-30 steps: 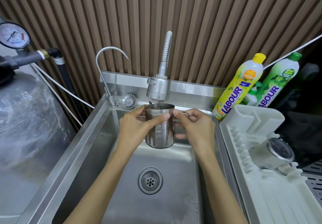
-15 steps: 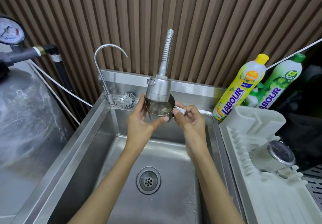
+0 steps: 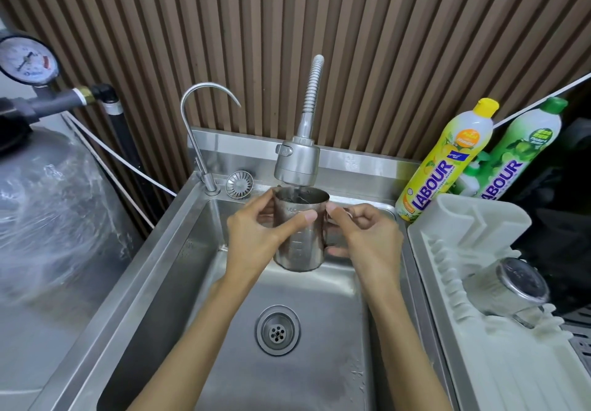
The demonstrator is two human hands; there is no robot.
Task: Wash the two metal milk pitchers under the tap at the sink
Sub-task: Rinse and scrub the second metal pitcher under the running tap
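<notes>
One pitcher (image 3: 300,234) under tap (image 3: 297,164), gripped between your left hand (image 3: 252,234) and right hand (image 3: 367,234); second pitcher (image 3: 508,289), right of your hands, looks washed.

Pitcher (image 3: 300,238) upright over sink (image 3: 153,298), directly under tap head (image 3: 297,164). Left hand (image 3: 252,238) grips its left side, right hand (image 3: 367,238) at handle, right side. Drain (image 3: 277,330) in front, in sink floor. Strainer (image 3: 239,184), thin faucet (image 3: 195,142) on rear-left ledge. Rack (image 3: 479,362) right of sink, second pitcher (image 3: 508,286) lying on it. Two bottles (image 3: 444,167) behind rack.
</notes>
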